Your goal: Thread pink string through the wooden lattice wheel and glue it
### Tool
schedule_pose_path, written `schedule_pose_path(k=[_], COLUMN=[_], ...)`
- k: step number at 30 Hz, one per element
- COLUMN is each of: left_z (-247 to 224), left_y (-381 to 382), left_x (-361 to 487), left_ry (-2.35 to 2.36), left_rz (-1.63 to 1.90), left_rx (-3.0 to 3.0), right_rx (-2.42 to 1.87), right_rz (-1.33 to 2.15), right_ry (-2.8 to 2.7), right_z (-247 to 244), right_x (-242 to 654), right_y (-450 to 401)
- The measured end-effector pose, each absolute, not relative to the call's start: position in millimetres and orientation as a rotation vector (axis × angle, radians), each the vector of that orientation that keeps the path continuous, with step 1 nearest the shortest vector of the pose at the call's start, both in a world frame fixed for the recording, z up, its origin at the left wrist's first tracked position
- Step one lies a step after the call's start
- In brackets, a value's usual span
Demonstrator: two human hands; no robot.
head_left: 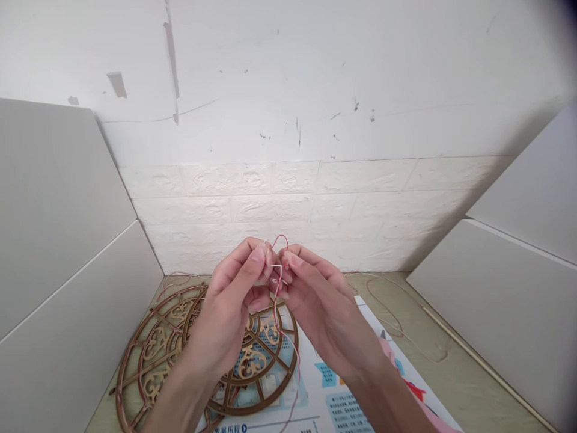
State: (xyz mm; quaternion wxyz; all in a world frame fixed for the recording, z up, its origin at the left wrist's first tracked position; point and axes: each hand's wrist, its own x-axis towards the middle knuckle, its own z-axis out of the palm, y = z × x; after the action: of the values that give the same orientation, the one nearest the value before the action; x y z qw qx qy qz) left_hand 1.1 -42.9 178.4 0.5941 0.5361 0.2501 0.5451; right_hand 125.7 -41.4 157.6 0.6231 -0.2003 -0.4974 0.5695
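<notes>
Thin red and white cord [276, 304] runs between both hands, with a small red loop rising above the fingertips and a tail hanging down over the printed sheet. My left hand [238, 282] pinches the cord between thumb and forefinger. Close beside it, my right hand [318, 288] pinches the cord too, thumb and forefinger pressed together. Below and partly behind my left hand lie round openwork frames, one bronze [151, 355] at the left and one brown with gold scrolls [252, 364] overlapping it.
Under the frames and my right arm is a printed sheet [315, 391]. More loose cord [399, 322] and a thin rod [478, 361] lie at the right. White panels [67, 313] stand on both sides, before a white brick-patterned wall [270, 204].
</notes>
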Motion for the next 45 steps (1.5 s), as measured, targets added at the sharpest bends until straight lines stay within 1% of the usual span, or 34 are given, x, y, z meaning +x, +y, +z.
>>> schedule_pose_path(k=[5,13,16,20,25,29,32,37,40,42,45], left_z=[182.9,182.8,180.6,177.3,177.4,176.9,174.7,170.5,170.0,170.1,170.2], left_y=[-43.1,-42.1,-40.4,-36.7,-33.5,-31.2,-28.0,-21.1,-17.9,-16.9,-16.7], left_x=[-3.7,-3.9,-4.6,-9.4,-15.2,-14.7,-13.9,-19.9,-24.7,-25.6,-24.5], left_ry=[0.482,0.556,0.607,0.731,0.886,0.939,0.984,1.152,1.06,0.985,1.008], left_rz=[1.244,1.241,1.294,1.346,1.321,1.303,1.351,1.584,1.476,1.377,1.366], left_rx=[1.184,1.181,1.226,1.456,1.787,1.806,1.861,2.152,2.235,2.186,2.094], right_rx=[-0.399,-0.442,-0.553,-0.665,-0.717,-0.729,-0.749,-0.704,-0.68,-0.69,-0.701], right_rz=[1.357,1.372,1.281,1.08,1.04,0.98,1.051,1.368,1.491,1.51,1.506], right_ry=[-1.1,-1.075,-1.085,-1.138,-1.142,-1.185,-1.207,-1.218,-1.249,-1.278,-1.295], right_z=[161.3,157.5,154.8,153.3,154.3,154.5,155.9,160.6,161.1,160.2,158.4], right_x=[127.0,124.6,124.7,128.1,131.7,133.8,137.0,141.6,142.6,142.9,143.4], right_y=[-43.5,-45.6,-43.2,-39.7,-37.2,-34.9,-33.4,-33.1,-32.8,-31.9,-29.6])
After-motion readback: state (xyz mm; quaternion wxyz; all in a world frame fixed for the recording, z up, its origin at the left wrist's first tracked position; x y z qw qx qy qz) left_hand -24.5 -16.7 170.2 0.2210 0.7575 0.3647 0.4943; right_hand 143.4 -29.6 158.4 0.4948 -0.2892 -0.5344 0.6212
